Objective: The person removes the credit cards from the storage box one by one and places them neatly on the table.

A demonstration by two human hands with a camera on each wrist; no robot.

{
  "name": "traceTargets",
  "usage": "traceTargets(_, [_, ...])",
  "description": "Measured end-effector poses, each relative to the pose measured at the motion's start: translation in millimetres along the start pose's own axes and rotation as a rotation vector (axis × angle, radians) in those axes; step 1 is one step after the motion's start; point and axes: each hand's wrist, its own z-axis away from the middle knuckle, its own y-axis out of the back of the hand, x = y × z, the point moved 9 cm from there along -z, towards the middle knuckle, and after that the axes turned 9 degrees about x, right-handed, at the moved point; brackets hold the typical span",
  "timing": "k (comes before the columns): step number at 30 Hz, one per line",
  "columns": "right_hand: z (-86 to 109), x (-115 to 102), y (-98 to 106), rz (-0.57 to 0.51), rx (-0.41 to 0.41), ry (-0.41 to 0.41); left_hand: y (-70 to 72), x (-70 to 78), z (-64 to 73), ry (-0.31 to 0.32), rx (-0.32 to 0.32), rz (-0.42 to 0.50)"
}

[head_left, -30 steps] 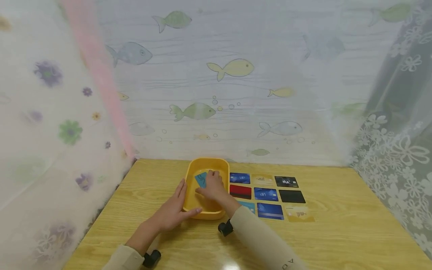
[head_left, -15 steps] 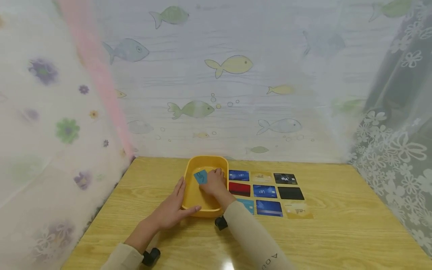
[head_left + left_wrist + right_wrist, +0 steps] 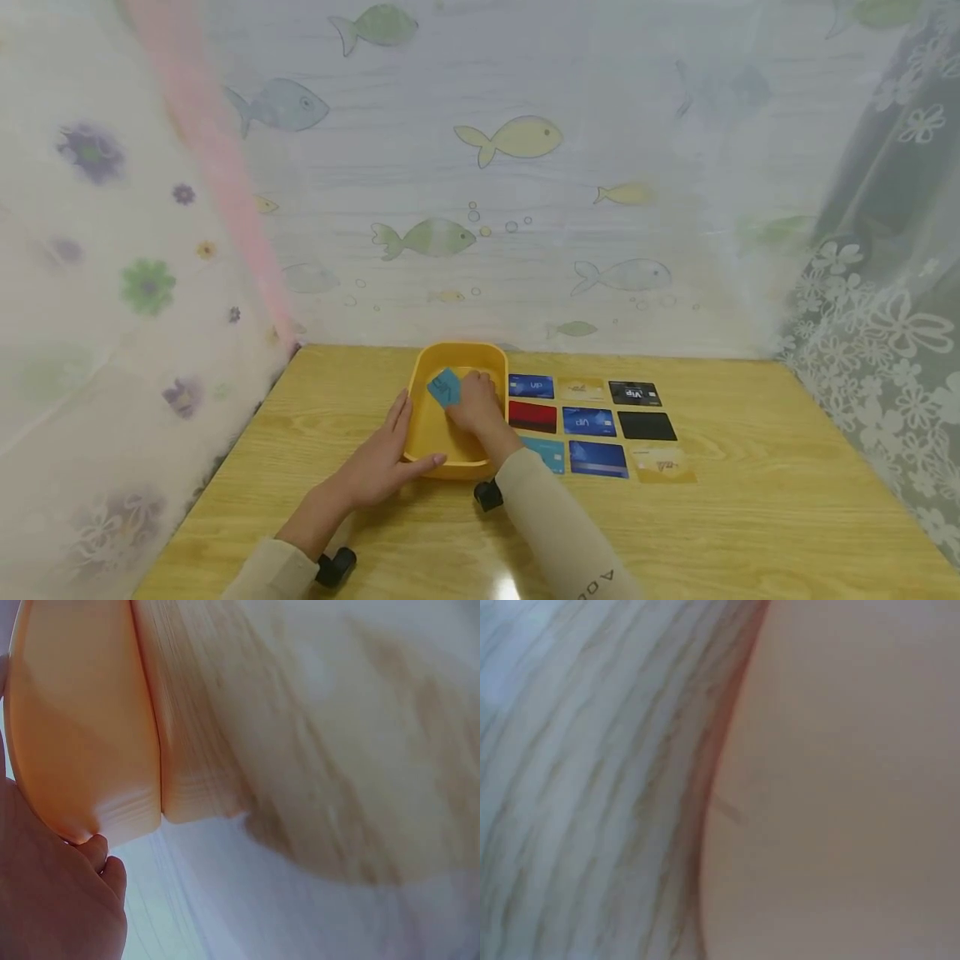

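A yellow plastic tub (image 3: 431, 437) stands on the table. My left hand (image 3: 371, 468) lies along its left side with straight fingers, the thumb over the near rim. In the left wrist view that hand (image 3: 60, 892) touches the tub's wall (image 3: 82, 735). Inside the tub, my right hand (image 3: 474, 408) pinches a light blue plastic card (image 3: 444, 387) that sticks out to its left; its fingertips are partly hidden. The right wrist view is blurred, showing mostly the tub's wall (image 3: 832, 787) and no hand.
Right of the tub, several cards lie in rows, among them a red card (image 3: 532, 417), a black card (image 3: 648, 426) and a gold card (image 3: 663, 464). A light blue card (image 3: 547, 454) is partly covered by the right sleeve. Printed fabric (image 3: 435, 292) hangs behind the wooden table (image 3: 750, 500).
The light blue card has turned and shifted slightly up inside the tub with my right hand. My left hand stays on the tub. The head view has tilted a little.
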Motion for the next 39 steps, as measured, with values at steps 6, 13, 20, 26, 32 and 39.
traceTargets(6, [0.9, -2, 3, -0.132, 0.004, -0.009, -0.3, -2.2, -1.6, 0.011, -0.010, -0.007])
traceTargets(13, [-0.5, -2, 14, -0.245, 0.093, 0.004, -1.2, -2.1, -2.4, 0.014, -0.009, 0.001])
traceTargets(20, [-3.4, -6, 19, -0.272, 0.135, 0.039, -1.7, -2.7, -3.8, 0.017, -0.008, 0.004])
traceTargets(26, [-2.8, -11, 21, -0.294, 0.154, 0.092, -0.9, -3.2, -3.3, 0.016, -0.005, 0.004])
traceTargets(32, [-0.7, -17, 36, -0.330, 0.265, 0.183, 0.5, -0.7, -4.4, -0.002, 0.002, -0.005])
traceTargets(39, [6.7, -22, 51, -0.386, 0.266, 0.254, 0.6, -2.9, -2.2, 0.017, -0.003, -0.007])
